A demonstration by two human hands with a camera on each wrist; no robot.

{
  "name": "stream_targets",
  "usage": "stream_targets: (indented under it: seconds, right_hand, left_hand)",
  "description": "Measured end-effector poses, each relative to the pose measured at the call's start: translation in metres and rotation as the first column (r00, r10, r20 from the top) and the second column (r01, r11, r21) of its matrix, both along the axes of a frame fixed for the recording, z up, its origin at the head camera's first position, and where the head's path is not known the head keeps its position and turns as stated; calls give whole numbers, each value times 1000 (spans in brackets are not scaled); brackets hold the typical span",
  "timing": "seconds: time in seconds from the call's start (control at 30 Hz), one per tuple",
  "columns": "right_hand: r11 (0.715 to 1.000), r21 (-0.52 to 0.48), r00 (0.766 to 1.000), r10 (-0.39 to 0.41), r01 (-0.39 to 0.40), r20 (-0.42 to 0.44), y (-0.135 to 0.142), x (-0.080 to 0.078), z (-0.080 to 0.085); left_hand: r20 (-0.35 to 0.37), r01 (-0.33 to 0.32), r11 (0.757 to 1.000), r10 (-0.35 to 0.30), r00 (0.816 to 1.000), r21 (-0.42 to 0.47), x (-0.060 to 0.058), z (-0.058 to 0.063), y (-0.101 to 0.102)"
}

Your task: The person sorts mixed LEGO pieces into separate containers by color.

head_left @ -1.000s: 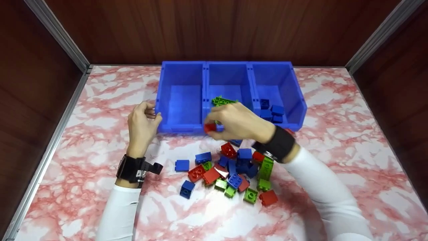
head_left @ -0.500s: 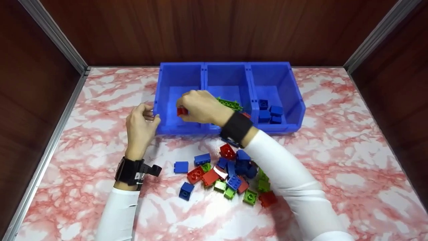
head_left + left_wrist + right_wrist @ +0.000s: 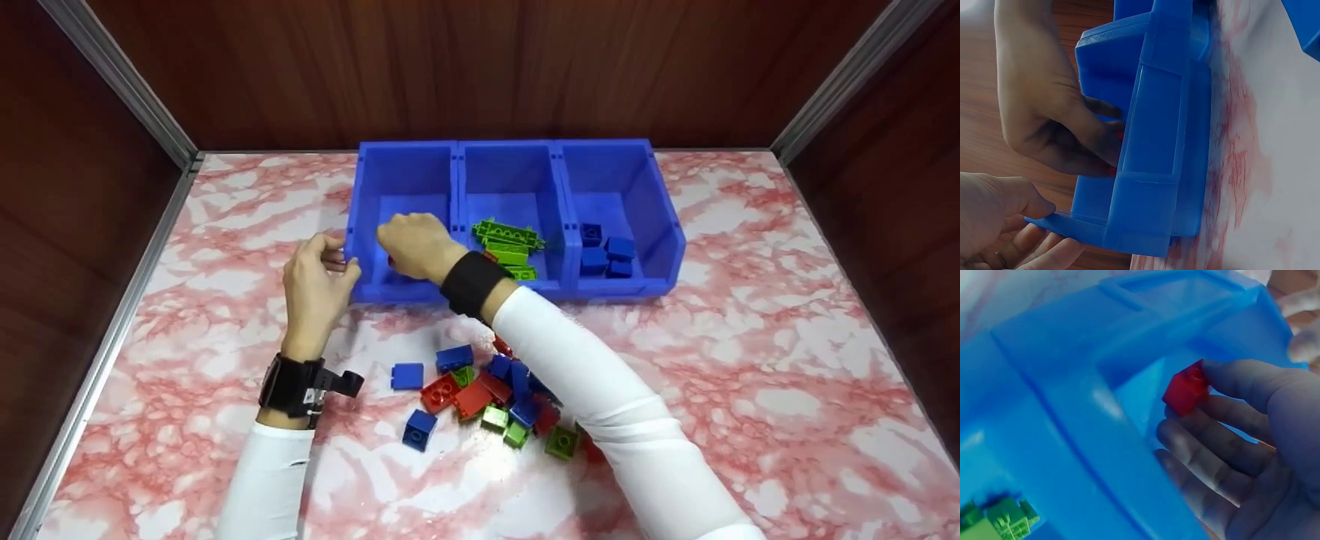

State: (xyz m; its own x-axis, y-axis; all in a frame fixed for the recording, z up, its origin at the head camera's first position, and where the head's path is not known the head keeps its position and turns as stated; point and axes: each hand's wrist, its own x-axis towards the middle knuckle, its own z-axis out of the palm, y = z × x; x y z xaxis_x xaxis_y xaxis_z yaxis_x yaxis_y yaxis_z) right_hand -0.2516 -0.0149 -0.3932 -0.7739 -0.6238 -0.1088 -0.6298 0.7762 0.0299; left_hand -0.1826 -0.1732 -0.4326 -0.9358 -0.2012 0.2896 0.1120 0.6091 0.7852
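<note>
Marbled table point(image 3: 795, 247), wood panels point(image 3: 480, 67) behind; red brick point(image 3: 1185, 391) in right hand point(image 3: 415, 241), inside left compartment point(image 3: 409, 169)

Blue three-part bin point(image 3: 630, 289) stood toward the rear of the table. Right arm crossed above the mixed bricks point(image 3: 471, 399) and the bin's front lip.

Key relation: brick lay at the right fingertips, below the knuckles and toward their near-left side in the head view, within the compartment walls. Judged: gap beneath the brick counted more than sideways reach; whether it touched the floor, could not tell. Long axis also undetermined; the visible part was stubby and fingers hid some of it. Right hand was nearer, being in contact.

Right hand: brick pinched between thumb and fingers; remaining fingers loosely extended below. Left hand point(image 3: 316, 274): outer side wall of the same compartment pinched, thumb at the rim, fingers outside. Judged to be steadying the bin.

Brick appearance: strong red, smooth, blocky, tilted in the grip; what looked like a stud showed near the thumb. Head view gave only a sliver of red.

Neighbours: green pieces point(image 3: 510, 234) plus a bit of red in the middle compartment point(image 3: 506, 169); blue bricks point(image 3: 619, 248) in the right compartment point(image 3: 600, 166).
</note>
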Motion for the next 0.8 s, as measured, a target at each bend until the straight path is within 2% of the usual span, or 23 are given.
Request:
stream_targets:
  seconds: [0.2, 0.47, 0.63, 0.8]
  right_hand:
    - [996, 87, 1000, -19, 20, -19, -5, 0, -10]
    - [989, 142, 998, -50, 46, 25, -5, -1, -17]
    - [993, 109, 999, -41, 38, 31, -3, -1, -13]
    - [999, 50, 999, -22, 19, 46, 1, 0, 4]
  left_hand:
    - [19, 2, 1000, -3, 1000, 3, 0, 1, 1]
    - [15, 2, 1000, -2, 1000, -1, 0, 1, 0]
    - [16, 2, 1000, -2, 1000, -1, 0, 0, -1]
    - [15, -1, 1000, 1, 1000, 1, 0, 0, -1]
